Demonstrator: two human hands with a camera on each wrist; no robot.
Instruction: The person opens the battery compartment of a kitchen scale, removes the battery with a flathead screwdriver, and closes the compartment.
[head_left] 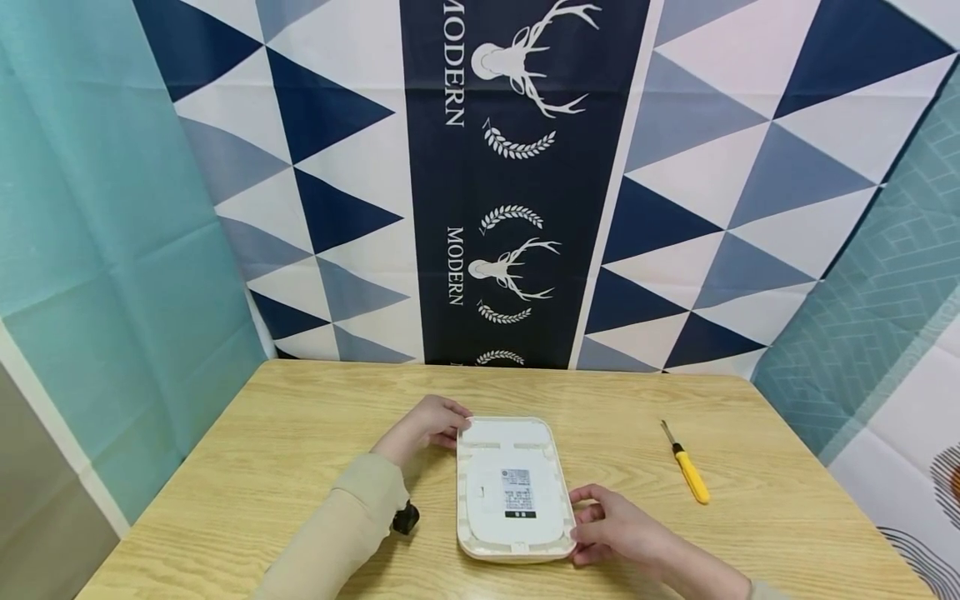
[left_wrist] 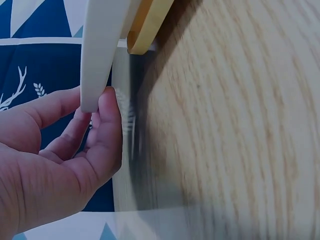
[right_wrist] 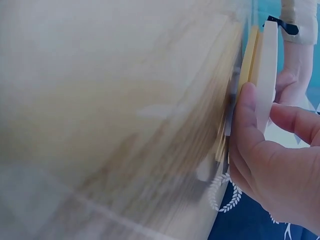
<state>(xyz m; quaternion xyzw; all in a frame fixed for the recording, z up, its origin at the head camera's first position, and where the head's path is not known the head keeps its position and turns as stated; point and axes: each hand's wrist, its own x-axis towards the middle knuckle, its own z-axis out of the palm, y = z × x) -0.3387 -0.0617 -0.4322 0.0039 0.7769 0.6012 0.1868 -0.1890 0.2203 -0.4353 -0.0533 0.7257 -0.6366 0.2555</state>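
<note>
A white, rounded rectangular plastic case (head_left: 480,492) with a printed label (head_left: 517,492) on its upward face lies over the table, its long side running away from me. At its far left corner my left hand (head_left: 435,419) pinches the edge; in the left wrist view, thumb and fingers of the left hand (left_wrist: 65,155) sit on both faces of the white rim (left_wrist: 97,60). My right hand (head_left: 611,525) grips the near right corner, with fingers beneath and thumb above in the right wrist view. A yellow part (right_wrist: 247,60) shows under the white rim in both wrist views.
A screwdriver (head_left: 688,472) with a yellow handle lies on the wooden table (head_left: 300,467) to the right, its tip pointing away. A black piece (head_left: 406,518) sits at my left sleeve. Patterned cloth (head_left: 502,183) hangs behind the table's far edge, with more cloth at both sides.
</note>
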